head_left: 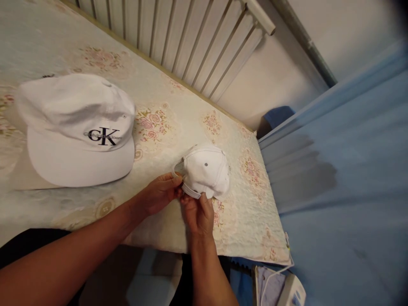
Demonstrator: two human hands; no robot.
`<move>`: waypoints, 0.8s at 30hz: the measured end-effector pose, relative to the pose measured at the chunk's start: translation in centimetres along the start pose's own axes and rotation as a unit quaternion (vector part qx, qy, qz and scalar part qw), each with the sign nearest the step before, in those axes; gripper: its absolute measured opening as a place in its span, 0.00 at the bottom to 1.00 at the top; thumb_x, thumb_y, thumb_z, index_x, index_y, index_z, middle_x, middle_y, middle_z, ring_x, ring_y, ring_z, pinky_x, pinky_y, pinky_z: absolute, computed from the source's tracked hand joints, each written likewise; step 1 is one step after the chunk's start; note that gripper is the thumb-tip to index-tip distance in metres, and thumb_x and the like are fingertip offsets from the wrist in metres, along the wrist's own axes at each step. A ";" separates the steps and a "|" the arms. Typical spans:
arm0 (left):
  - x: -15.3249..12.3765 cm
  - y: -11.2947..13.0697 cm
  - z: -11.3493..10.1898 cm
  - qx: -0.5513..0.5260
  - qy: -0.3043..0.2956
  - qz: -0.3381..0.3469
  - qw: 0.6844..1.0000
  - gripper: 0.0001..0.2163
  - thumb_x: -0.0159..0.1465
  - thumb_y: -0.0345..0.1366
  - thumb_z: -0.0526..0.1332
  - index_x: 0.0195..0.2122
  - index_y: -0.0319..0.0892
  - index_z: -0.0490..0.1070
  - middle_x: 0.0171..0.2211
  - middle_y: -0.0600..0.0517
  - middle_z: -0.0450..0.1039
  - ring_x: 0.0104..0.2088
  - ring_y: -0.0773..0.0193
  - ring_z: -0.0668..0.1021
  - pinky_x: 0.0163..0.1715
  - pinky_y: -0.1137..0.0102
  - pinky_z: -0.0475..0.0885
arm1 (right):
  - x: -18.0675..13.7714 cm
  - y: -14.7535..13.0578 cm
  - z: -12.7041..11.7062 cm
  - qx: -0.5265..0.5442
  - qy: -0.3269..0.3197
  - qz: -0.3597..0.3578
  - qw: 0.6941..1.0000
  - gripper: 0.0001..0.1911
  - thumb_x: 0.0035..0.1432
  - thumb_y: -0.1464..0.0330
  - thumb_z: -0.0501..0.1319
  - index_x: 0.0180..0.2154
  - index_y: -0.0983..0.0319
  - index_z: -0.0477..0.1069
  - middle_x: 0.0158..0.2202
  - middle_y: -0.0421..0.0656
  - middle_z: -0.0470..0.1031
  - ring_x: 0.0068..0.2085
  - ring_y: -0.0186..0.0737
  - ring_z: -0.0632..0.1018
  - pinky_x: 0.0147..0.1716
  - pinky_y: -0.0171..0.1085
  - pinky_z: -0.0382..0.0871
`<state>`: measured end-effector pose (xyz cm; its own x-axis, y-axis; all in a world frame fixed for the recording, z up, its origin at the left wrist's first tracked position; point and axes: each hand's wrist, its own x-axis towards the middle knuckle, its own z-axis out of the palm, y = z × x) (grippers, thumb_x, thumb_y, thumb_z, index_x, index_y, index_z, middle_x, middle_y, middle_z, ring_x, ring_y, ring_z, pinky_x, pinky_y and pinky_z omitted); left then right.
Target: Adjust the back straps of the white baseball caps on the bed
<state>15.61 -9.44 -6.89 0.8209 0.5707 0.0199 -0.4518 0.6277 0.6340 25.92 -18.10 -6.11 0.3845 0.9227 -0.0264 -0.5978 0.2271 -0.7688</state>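
Note:
Both my hands hold a small white baseball cap, its back opening and strap turned toward me. My left hand pinches the strap at the left end of the opening. Farther right, my right hand grips the strap's other end, thumb on top; some of its fingers are hidden beneath. To the left lies a larger white cap with black "CK" letters on its front and its brim facing me. Neither hand touches that larger cap.
A floral quilted cover lies under the caps. A slatted headboard runs along the far side. Blue curtains hang at the right. Near the front right corner stand a pale device and a white cable.

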 end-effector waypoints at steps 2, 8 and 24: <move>0.1 -0.1 -0.2 0.003 0.000 0.000 1.000 0.13 0.60 0.42 0.64 0.27 0.37 0.69 0.23 0.52 0.69 0.26 0.67 0.69 0.29 0.69 0.63 | 0.0 -0.1 0.0 -0.004 0.016 -0.014 1.000 0.18 0.50 0.62 0.67 0.42 0.62 0.73 0.36 0.45 0.77 0.31 0.38 0.74 0.29 0.38 0.67; 0.1 -0.3 -0.4 0.010 0.010 -0.008 1.000 0.12 0.60 0.41 0.64 0.28 0.37 0.70 0.25 0.52 0.70 0.27 0.66 0.70 0.31 0.69 0.63 | 0.2 -0.2 0.2 -0.001 0.059 -0.019 0.998 0.15 0.43 0.69 0.71 0.36 0.62 0.75 0.32 0.42 0.77 0.29 0.35 0.75 0.26 0.35 0.67; -0.3 0.0 0.0 0.051 -0.001 -0.018 0.999 0.13 0.60 0.44 0.63 0.28 0.39 0.69 0.22 0.54 0.69 0.27 0.66 0.69 0.31 0.70 0.60 | 0.0 -1.2 0.7 -0.059 0.059 -0.042 0.996 0.07 0.42 0.69 0.71 0.23 0.62 0.74 0.20 0.39 0.73 0.23 0.34 0.71 0.28 0.37 0.68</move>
<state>15.40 -9.62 -6.90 0.8366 0.5478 -0.0032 -0.3838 0.5903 0.7101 26.14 -18.11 -4.79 0.5142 0.8572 -0.0285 -0.4763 0.2577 -0.8407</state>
